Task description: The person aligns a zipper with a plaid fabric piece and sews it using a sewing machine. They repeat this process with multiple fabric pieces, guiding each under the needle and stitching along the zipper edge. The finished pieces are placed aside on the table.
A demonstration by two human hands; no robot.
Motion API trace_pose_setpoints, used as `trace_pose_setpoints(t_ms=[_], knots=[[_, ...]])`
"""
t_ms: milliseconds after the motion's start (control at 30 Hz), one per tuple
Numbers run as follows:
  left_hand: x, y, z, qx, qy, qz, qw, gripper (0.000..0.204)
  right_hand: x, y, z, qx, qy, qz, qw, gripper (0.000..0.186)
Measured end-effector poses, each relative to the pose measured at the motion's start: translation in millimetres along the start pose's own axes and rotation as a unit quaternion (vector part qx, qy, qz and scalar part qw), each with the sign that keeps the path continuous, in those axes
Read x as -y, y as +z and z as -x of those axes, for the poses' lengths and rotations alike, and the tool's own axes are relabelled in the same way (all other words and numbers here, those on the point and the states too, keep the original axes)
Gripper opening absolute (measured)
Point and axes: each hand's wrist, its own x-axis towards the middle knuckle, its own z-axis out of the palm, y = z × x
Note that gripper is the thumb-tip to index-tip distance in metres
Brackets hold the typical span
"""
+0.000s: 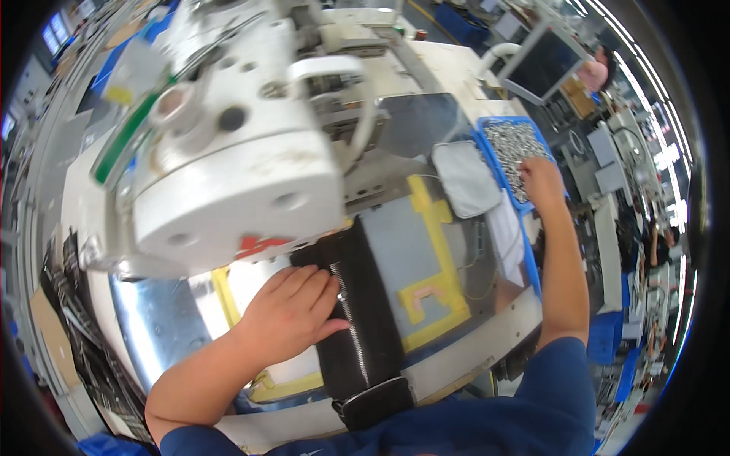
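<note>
A black fabric strip [378, 323] with a silver metal zipper [353, 327] along it runs from under the white sewing machine head [236, 194] toward me. My left hand [293, 313] lies on the strip's left edge, fingers bent side by side, its thumb stretched out apart at the zipper. At the right, my right hand [541, 182] is down in a blue tray [480, 140] full of small silver metal pieces [511, 144]. Its fingers are drawn together at the pieces. Whatever is between them is too small to make out.
Yellow tape [426, 220] frames parts of the work plate under the strip. A grey cloth pad [465, 178] lies left of the tray. Black material [72, 311] hangs at the left. Farther off stand a monitor [544, 61] and a person [595, 71].
</note>
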Motion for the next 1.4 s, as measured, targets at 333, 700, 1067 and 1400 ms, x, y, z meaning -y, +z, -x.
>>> trace_pose_setpoints(t_ms=[333,700,1067,1400], knots=[[3,10,5,-0.017,-0.005,0.018,1.000,0.062,95,-57,1,-0.009,0.027,-0.302,0.953,0.010],[5,9,8,-0.013,-0.018,0.020,1.000,0.065,310,-68,40,0.311,-0.238,-0.439,0.809,0.015],[9,10,6,-0.014,-0.032,0.057,0.998,0.071,311,-33,48,0.136,-0.303,-0.460,0.823,0.006],[3,3,4,0.002,-0.081,0.008,0.997,0.076,312,-29,56,0.058,-0.371,-0.395,0.838,0.022]])
